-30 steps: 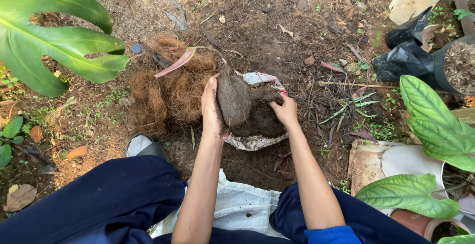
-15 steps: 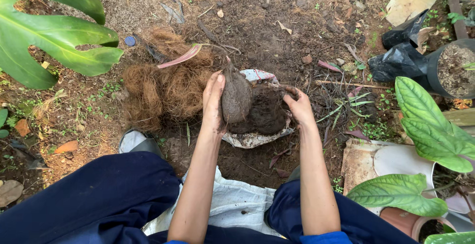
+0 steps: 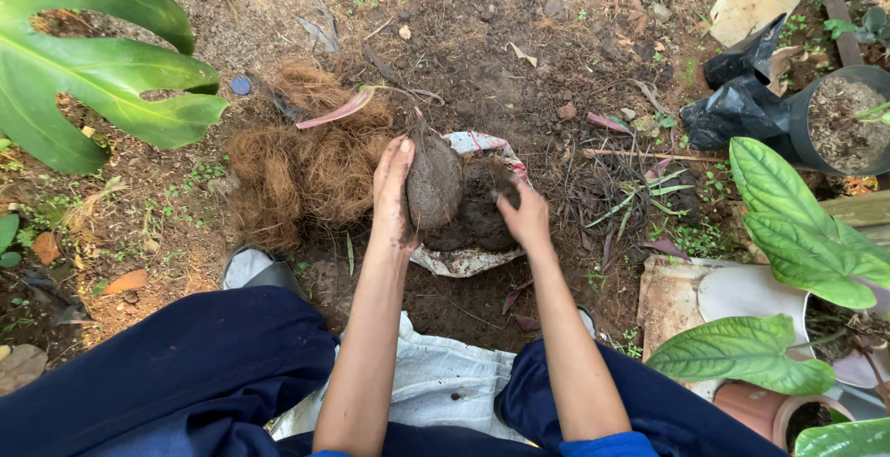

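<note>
Left hand (image 3: 393,188): fingers flat, pressed against a brown husk (image 3: 434,184) standing upright in the soil (image 3: 473,221) of a white sack (image 3: 464,260). Right hand (image 3: 525,216): fingers curled, pinching soil beside the husk. Left of the left hand: coconut fibre (image 3: 301,165).

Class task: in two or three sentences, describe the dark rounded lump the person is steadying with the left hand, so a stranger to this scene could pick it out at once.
Start at the pile of brown fibre on the bare soil, then look just to its right. There, in a soil-filled white sack, the left hand lies flat against the lump. It is smooth, grey-brown and tapers to a point, unlike the shaggy fibre and crumbly soil beside it.
</note>
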